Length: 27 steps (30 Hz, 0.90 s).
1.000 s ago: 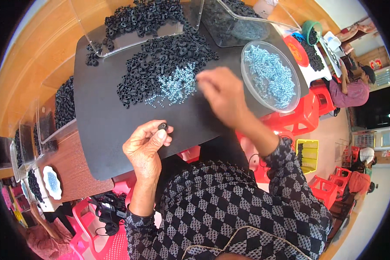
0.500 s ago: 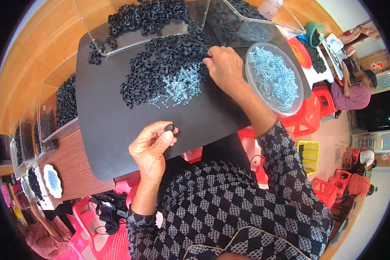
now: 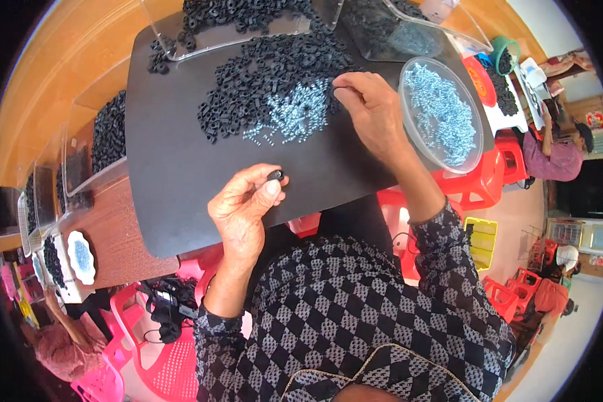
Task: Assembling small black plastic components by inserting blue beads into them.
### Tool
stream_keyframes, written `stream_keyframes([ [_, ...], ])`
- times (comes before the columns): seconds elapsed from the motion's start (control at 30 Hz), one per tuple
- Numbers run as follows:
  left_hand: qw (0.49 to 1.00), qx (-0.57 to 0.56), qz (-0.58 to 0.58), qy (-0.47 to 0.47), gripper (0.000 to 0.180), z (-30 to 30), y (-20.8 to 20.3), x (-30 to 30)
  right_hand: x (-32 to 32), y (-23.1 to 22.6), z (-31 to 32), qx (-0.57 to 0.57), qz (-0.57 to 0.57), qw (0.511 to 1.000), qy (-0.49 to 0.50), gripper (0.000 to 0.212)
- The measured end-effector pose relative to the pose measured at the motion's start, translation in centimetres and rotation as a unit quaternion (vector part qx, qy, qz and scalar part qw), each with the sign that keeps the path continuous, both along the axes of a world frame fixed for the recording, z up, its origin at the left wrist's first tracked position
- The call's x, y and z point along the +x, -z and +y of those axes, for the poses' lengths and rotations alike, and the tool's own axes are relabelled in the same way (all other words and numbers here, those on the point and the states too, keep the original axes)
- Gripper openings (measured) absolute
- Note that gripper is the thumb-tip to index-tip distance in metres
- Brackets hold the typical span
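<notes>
My left hand [image 3: 240,204] is closed, with a small black hollow plastic part [image 3: 275,175] pinched between thumb and fingers above the near side of the dark table. My right hand [image 3: 374,112] has thumb and forefinger together at the right edge of the pile; anything between the tips is too small to make out. Right beside those fingertips lies a heap of small silvery-blue springs [image 3: 297,112]. It rests against a broad pile of black plastic parts [image 3: 248,87]. To the right of my right wrist stands a clear round tub [image 3: 479,127] of similar springs.
Clear bins [image 3: 181,55] of black parts line the table's far side, with another clear bin [image 3: 70,144] at left. Red stools [image 3: 482,179] stand at right, a pink chair [image 3: 171,365] at lower left. Other people sit at far right [image 3: 556,157] and lower left [image 3: 67,348].
The view has shifted, so the table sits higher and further right. My left hand keeps its hold on the black part. My right fingers have straightened somewhat at the pile's edge.
</notes>
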<state>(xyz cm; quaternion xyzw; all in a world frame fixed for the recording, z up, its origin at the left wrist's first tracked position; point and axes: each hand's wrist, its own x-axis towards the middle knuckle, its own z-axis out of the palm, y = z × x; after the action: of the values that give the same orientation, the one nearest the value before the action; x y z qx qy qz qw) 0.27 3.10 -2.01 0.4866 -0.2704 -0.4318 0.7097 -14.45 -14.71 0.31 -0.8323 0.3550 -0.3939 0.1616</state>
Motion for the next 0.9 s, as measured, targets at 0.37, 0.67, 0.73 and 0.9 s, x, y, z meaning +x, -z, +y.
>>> stream_keyframes([
  [0.37,0.999,0.008,0.006,0.034,0.02,0.1,-0.3,0.0,0.9,-0.5,7.1,0.416,-0.207,0.872,-0.153,0.011],
  [0.67,0.999,0.014,0.017,0.028,0.02,0.3,-0.4,-0.6,0.9,-1.3,8.2,0.47,-0.198,0.834,-0.21,0.015],
  [0.73,0.999,-0.003,-0.004,0.038,0.021,0.5,-0.1,-0.4,0.9,-1.5,8.4,0.454,-0.181,0.849,-0.202,0.015],
  [0.9,0.999,0.001,-0.007,0.033,0.02,0.4,0.0,-0.5,0.9,-1.5,8.7,0.411,-0.137,0.88,-0.198,0.013],
])
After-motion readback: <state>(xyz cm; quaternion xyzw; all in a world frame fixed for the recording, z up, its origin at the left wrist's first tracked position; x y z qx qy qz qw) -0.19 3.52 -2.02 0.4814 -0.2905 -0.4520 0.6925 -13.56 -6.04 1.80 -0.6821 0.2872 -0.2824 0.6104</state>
